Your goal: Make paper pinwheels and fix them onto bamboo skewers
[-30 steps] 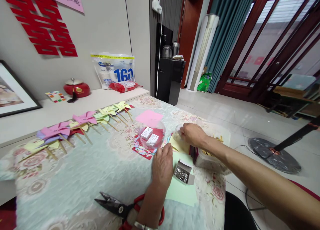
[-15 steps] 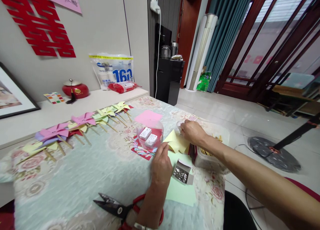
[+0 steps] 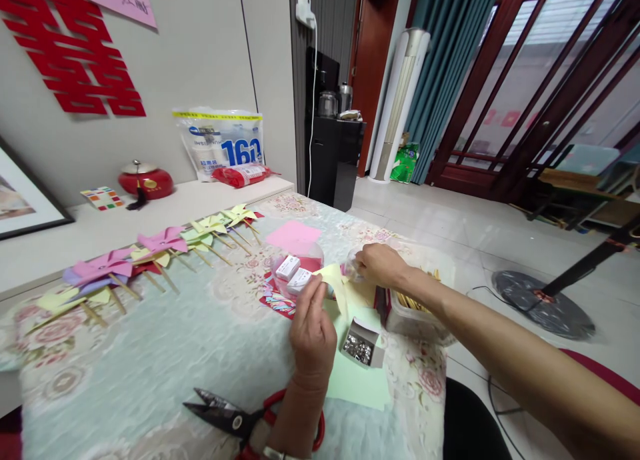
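I see a white tower air conditioner (image 3: 397, 103) in the corner: teal curtain (image 3: 453, 67) just right of it, dark red door (image 3: 375, 60) left, black cabinet (image 3: 327, 147) further left. Pale tiled floor (image 3: 450, 227) in front, daylight through wood-framed glazing (image 3: 560, 80).

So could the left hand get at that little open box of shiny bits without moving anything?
Probably yes. The small open box sits just right of the left hand with its top uncovered, but that hand holds a yellow paper.

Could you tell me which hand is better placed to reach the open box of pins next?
Left, probably: the left hand hovers right beside the pin box, though holding yellow paper; the right hand is farther back.
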A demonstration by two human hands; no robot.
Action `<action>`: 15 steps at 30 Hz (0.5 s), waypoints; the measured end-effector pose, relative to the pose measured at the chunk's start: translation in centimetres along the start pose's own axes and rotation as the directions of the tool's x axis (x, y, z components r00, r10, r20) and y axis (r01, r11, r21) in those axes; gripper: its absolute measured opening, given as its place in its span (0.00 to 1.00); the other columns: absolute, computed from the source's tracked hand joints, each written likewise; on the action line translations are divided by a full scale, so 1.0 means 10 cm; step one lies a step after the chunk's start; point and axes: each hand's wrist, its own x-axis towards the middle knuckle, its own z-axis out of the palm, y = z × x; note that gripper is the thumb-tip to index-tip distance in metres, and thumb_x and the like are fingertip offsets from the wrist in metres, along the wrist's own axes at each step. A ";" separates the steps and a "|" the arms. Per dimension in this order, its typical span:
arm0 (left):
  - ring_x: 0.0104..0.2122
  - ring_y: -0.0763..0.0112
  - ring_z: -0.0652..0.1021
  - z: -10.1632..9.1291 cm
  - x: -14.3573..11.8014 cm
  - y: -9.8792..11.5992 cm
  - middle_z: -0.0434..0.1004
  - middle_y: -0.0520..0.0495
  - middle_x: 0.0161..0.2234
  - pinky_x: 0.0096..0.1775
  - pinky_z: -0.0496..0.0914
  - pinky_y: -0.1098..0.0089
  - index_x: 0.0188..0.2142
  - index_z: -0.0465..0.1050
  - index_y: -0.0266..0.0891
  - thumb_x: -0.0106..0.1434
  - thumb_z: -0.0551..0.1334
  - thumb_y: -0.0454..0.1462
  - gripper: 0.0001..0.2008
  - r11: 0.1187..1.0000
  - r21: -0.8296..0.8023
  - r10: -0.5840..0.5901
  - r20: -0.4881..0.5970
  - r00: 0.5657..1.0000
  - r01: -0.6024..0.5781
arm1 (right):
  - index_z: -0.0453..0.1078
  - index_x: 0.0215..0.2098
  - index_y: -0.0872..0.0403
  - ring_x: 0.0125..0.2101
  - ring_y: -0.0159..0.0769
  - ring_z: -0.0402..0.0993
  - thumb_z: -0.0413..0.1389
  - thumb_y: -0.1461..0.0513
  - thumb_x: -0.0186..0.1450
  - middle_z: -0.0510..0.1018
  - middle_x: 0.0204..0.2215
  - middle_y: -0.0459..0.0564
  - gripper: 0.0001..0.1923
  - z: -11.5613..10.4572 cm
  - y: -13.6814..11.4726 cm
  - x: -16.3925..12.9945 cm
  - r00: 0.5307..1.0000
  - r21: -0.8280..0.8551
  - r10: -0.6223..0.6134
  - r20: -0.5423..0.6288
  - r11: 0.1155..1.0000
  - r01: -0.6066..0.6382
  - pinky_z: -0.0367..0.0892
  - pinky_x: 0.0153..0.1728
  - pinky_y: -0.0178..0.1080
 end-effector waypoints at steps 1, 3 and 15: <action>0.54 0.61 0.76 -0.01 0.02 0.00 0.75 0.36 0.53 0.50 0.76 0.61 0.56 0.69 0.36 0.63 0.50 0.21 0.25 1.000 -0.006 -0.010 -0.015 1.000 0.010 | 0.80 0.39 0.58 0.37 0.46 0.79 0.54 0.65 0.62 0.83 0.37 0.61 0.13 0.00 0.00 -0.01 1.000 0.002 -0.024 0.015 1.000 0.024 0.64 0.34 0.37; 0.53 0.61 0.76 -0.02 0.04 0.00 0.75 0.36 0.52 0.48 0.77 0.62 0.56 0.70 0.36 0.63 0.51 0.21 0.25 0.999 -0.016 -0.029 -0.038 0.999 0.029 | 0.81 0.37 0.56 0.36 0.45 0.79 0.54 0.64 0.61 0.84 0.36 0.60 0.12 0.00 0.00 -0.02 0.996 0.007 -0.076 0.036 0.997 0.076 0.63 0.33 0.37; 0.51 0.65 0.77 -0.10 0.12 -0.09 0.77 0.43 0.50 0.49 0.75 0.64 0.51 0.77 0.42 0.62 0.54 0.23 0.23 0.939 -0.263 -0.230 -0.001 0.973 0.222 | 0.78 0.35 0.57 0.36 0.43 0.77 0.52 0.66 0.65 0.82 0.36 0.58 0.11 -0.31 -0.09 -0.29 0.983 0.083 -0.174 -0.051 0.981 0.178 0.62 0.33 0.37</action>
